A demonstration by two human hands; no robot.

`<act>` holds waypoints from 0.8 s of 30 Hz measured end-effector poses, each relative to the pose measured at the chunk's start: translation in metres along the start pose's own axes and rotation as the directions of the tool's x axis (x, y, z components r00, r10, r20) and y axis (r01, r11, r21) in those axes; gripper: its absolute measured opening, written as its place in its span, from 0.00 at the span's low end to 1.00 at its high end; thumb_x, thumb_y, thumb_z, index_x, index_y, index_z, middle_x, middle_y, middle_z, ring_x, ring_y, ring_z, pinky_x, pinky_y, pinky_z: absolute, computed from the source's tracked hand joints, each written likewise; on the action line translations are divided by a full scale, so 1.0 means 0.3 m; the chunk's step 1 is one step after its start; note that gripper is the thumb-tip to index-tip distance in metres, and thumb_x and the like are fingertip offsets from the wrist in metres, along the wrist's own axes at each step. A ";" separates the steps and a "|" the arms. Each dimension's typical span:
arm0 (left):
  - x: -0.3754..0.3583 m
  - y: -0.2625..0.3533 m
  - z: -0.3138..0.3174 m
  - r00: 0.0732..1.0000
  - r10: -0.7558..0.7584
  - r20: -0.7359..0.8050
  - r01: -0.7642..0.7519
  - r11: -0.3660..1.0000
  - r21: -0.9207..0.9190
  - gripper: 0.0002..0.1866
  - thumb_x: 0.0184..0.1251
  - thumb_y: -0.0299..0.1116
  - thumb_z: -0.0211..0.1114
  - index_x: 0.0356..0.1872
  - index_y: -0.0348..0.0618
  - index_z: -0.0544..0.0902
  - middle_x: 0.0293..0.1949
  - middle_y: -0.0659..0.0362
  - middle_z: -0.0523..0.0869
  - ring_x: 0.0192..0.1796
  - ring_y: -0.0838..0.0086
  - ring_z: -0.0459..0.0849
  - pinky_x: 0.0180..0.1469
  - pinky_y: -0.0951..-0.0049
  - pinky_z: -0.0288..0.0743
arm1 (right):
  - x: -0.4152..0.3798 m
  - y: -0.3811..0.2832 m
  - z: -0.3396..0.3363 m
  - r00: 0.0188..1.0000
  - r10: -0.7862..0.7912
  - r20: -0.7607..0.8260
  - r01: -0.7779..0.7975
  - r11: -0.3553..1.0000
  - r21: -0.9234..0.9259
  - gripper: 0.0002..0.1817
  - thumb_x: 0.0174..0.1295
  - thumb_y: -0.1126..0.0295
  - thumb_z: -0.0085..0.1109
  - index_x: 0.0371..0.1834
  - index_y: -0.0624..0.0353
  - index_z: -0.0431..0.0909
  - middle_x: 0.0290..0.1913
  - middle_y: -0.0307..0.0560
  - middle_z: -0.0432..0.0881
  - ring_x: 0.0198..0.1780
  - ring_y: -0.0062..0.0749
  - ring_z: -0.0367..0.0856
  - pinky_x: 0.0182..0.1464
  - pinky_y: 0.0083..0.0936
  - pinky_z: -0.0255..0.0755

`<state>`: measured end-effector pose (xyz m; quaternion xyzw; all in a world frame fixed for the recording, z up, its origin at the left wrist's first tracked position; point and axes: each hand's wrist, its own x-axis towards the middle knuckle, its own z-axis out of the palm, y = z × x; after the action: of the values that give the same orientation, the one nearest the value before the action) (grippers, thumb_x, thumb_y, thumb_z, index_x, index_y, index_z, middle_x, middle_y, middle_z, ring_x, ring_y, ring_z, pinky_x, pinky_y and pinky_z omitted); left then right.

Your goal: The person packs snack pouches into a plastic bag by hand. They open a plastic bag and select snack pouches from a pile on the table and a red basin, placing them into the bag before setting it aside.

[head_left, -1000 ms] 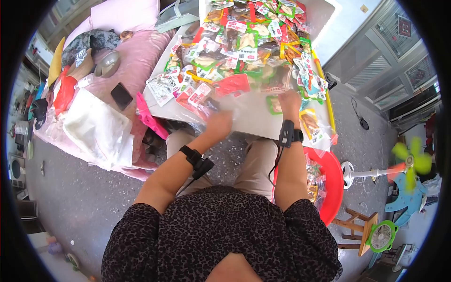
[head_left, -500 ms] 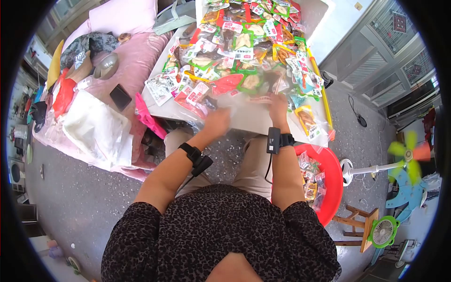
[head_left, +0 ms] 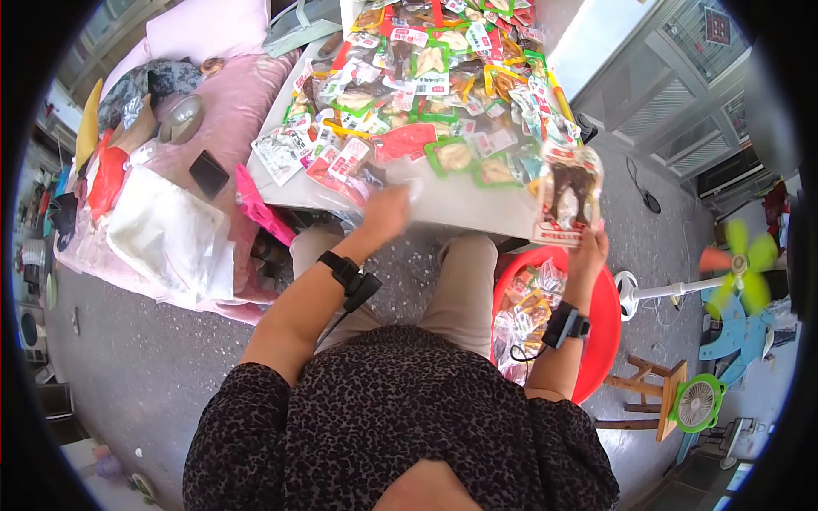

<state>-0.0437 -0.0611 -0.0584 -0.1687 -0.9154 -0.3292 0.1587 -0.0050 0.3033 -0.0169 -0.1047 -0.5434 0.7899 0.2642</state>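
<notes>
My right hand (head_left: 588,253) is closed on the lower edge of a snack packet (head_left: 566,194) with red and white print and dark brown food inside. It is raised over the table's right front corner, above the red tub (head_left: 603,341). My left hand (head_left: 387,213) is curled at the table's front edge, its fingers partly hidden, with the clear film of a plastic bag (head_left: 414,189) around it. Just beyond it lies a pink and white packet (head_left: 348,166). Green-edged packets (head_left: 452,156) lie flat between the two hands.
Many mixed packets are heaped on the white table (head_left: 460,204). More packets fill the tub at my right knee. A pink-covered bed (head_left: 247,102) with a phone (head_left: 208,174) and white plastic sheeting (head_left: 170,230) stands left. A fan (head_left: 738,261) and wooden stool (head_left: 669,400) are right.
My right hand has moved right and toward me from the table's middle, lifting the dark-filled packet over the tub. Green-edged packets now show where it was. The left hand stays near its spot.
</notes>
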 end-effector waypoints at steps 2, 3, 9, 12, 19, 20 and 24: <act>0.004 -0.004 -0.004 1.000 -0.011 0.010 0.011 1.000 0.021 0.09 0.51 0.28 0.49 0.34 0.37 0.72 0.29 0.47 0.76 0.34 0.54 0.74 0.35 0.60 0.67 | -0.015 -0.074 -0.097 0.995 -0.048 -0.088 0.055 0.995 0.082 0.05 0.53 0.80 0.43 0.32 0.65 0.68 0.30 0.49 0.75 0.27 0.27 0.73 0.28 0.21 0.70; 0.004 -0.006 -0.003 1.000 -0.017 0.015 0.016 0.999 0.033 0.10 0.51 0.28 0.49 0.34 0.37 0.72 0.30 0.47 0.76 0.35 0.54 0.74 0.36 0.60 0.67 | -0.005 -0.095 -0.202 0.992 -0.046 -0.121 0.063 0.988 0.141 0.05 0.53 0.81 0.42 0.33 0.66 0.67 0.32 0.51 0.75 0.30 0.31 0.74 0.31 0.26 0.72; 0.004 -0.044 0.038 0.997 0.039 -0.070 -0.038 0.999 0.015 0.10 0.50 0.29 0.50 0.33 0.38 0.73 0.29 0.47 0.76 0.33 0.55 0.75 0.35 0.60 0.67 | -0.082 -0.085 -0.769 0.895 -0.127 -0.427 0.145 0.989 0.008 0.12 0.55 0.76 0.39 0.39 0.75 0.65 0.38 0.56 0.72 0.36 0.42 0.75 0.39 0.34 0.72; 0.004 -0.031 0.041 0.999 0.010 -0.047 -0.009 1.000 0.028 0.10 0.51 0.29 0.49 0.34 0.37 0.73 0.31 0.47 0.77 0.34 0.55 0.75 0.37 0.60 0.67 | -0.209 -0.011 -1.002 0.799 -0.067 -0.598 0.042 0.998 -0.056 0.12 0.54 0.76 0.41 0.38 0.74 0.65 0.37 0.55 0.72 0.36 0.41 0.75 0.39 0.34 0.72; 0.005 -0.045 0.041 1.000 0.000 -0.022 0.001 0.999 0.049 0.11 0.52 0.30 0.49 0.35 0.37 0.73 0.32 0.47 0.77 0.37 0.56 0.75 0.38 0.61 0.67 | -0.590 0.275 -1.262 0.548 0.373 -0.749 -0.339 0.917 0.209 0.11 0.53 0.74 0.44 0.36 0.72 0.66 0.36 0.53 0.72 0.37 0.40 0.74 0.39 0.33 0.72; 0.006 -0.048 0.042 1.000 0.004 -0.020 -0.003 0.999 0.050 0.11 0.52 0.30 0.49 0.35 0.37 0.73 0.32 0.48 0.77 0.37 0.56 0.74 0.39 0.61 0.67 | -0.609 0.307 -1.272 0.527 0.429 -0.734 -0.366 0.894 0.259 0.11 0.52 0.74 0.45 0.36 0.71 0.66 0.36 0.53 0.72 0.37 0.39 0.74 0.39 0.33 0.72; 0.005 -0.045 0.041 1.000 0.009 -0.008 -0.008 0.998 0.057 0.11 0.52 0.30 0.49 0.35 0.37 0.73 0.32 0.48 0.77 0.37 0.56 0.74 0.39 0.61 0.67 | -0.550 0.349 -1.275 0.642 0.552 -0.531 -0.318 0.823 0.471 0.11 0.52 0.74 0.47 0.35 0.70 0.66 0.35 0.52 0.72 0.37 0.39 0.73 0.39 0.32 0.71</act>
<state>-0.0527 -0.0625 -0.0744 -0.1666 -0.9230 -0.3031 0.1686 0.2746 0.4946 -0.2809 -0.4537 -0.2331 0.8238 0.2472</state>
